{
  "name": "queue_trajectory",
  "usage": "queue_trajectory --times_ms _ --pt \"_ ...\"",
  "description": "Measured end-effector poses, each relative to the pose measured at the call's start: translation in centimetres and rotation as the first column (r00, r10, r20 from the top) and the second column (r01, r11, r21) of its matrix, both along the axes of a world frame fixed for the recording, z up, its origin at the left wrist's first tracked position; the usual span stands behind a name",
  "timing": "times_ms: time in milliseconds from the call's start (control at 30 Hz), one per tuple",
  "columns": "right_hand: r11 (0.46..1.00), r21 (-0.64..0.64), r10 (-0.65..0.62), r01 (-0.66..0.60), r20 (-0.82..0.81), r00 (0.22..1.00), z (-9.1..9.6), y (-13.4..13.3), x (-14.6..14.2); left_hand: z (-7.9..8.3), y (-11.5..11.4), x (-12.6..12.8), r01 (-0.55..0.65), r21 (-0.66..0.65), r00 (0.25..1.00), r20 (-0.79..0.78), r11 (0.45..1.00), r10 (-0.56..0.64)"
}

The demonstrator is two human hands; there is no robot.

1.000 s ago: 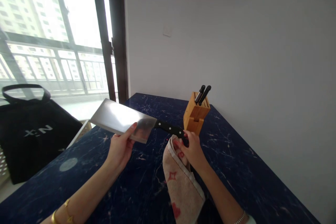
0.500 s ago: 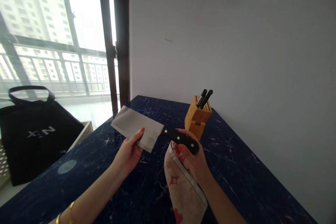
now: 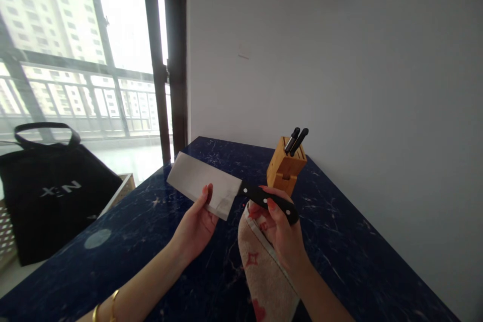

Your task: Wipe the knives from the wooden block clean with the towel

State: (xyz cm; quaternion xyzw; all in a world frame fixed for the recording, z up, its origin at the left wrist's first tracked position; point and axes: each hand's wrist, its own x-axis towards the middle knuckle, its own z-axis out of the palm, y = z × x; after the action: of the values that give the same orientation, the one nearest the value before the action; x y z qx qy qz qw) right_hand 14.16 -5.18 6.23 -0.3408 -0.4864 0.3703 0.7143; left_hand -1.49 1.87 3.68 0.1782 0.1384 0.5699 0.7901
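A steel cleaver (image 3: 199,182) with a black riveted handle is held level above the dark blue marbled table (image 3: 339,241). My left hand (image 3: 196,224) pinches the lower edge of the blade, thumb on top. My right hand (image 3: 281,229) is closed round the black handle and also holds a beige towel (image 3: 260,271) with red marks, which hangs down below the hand. Just beyond the hands stands a wooden knife block (image 3: 286,168) with two black handles sticking out.
A black tote bag (image 3: 53,191) stands at the left beside a pale crate edge. Behind it are a large window and a dark door frame (image 3: 169,55). A grey wall runs along the table's far and right sides.
The cleaver has shifted right and turned so its blade faces less light. My right hand has moved from the handle's end to a fuller grip on it.
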Motion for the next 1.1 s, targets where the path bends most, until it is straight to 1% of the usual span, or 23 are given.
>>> queue_trajectory --times_ms 67,133,200,267,300,367,433,567,667,733,800,1000,1067,1100 --pt "0.999 0.03 -0.039 0.04 -0.011 0.999 0.7 -0.1 0.2 -0.1 -0.3 0.1 0.099 0.054 0.994 0.045 0.994 -0.101" --pt "0.994 0.073 -0.08 0.082 -0.03 0.996 1.6 -0.3 0.6 -0.2 -0.5 0.2 0.207 0.127 0.977 0.019 0.97 -0.211" --pt "0.986 0.115 -0.118 0.122 -0.034 0.992 2.6 -0.5 1.4 -0.4 -0.7 0.3 0.296 0.189 0.955 -0.09 0.936 -0.283" --pt "0.976 0.148 -0.155 0.157 -0.026 0.988 3.6 -0.9 2.5 -0.6 -0.8 0.4 0.372 0.238 0.911 -0.281 0.897 -0.303" --pt "0.972 0.159 -0.171 0.171 -0.018 0.985 4.0 -1.2 3.0 -0.7 -0.9 0.5 0.401 0.261 0.877 -0.387 0.878 -0.286" --pt "0.965 0.171 -0.202 0.199 0.002 0.979 4.5 -1.9 4.0 -0.9 -1.0 0.6 0.456 0.299 0.785 -0.578 0.838 -0.221" --pt "0.96 0.162 -0.235 0.228 0.025 0.972 4.6 -2.6 4.9 -1.2 -1.1 0.8 0.515 0.315 0.687 -0.708 0.797 -0.164" --pt "0.958 0.1 -0.277 0.269 0.077 0.958 3.4 -4.1 6.1 -1.7 -1.1 1.0 0.63 0.295 0.521 -0.847 0.718 -0.109" --pt "0.952 0.062 -0.305 0.299 0.163 0.938 2.1 -5.2 6.8 -2.1 -1.1 1.1 0.682 0.289 0.442 -0.895 0.672 -0.063" --pt "0.946 0.044 -0.323 0.322 0.234 0.917 1.6 -5.9 7.1 -2.2 -1.1 1.2 0.686 0.296 0.416 -0.909 0.664 -0.024" --pt "0.94 0.038 -0.336 0.34 0.286 0.897 1.5 -6.5 7.4 -2.2 -1.1 1.2 0.684 0.302 0.403 -0.915 0.664 0.001" --pt "0.921 0.096 -0.386 0.377 0.342 0.857 3.1 -7.4 7.5 -1.9 -1.1 1.1 0.66 0.347 0.412 -0.909 0.666 0.066" --pt "0.907 0.139 -0.418 0.397 0.409 0.812 3.5 -7.6 7.2 -1.9 -1.1 1.1 0.656 0.354 0.392 -0.915 0.667 0.1" --pt "0.899 0.172 -0.434 0.402 0.465 0.771 3.6 -7.7 7.0 -1.9 -1.1 1.0 0.654 0.353 0.381 -0.918 0.669 0.113"
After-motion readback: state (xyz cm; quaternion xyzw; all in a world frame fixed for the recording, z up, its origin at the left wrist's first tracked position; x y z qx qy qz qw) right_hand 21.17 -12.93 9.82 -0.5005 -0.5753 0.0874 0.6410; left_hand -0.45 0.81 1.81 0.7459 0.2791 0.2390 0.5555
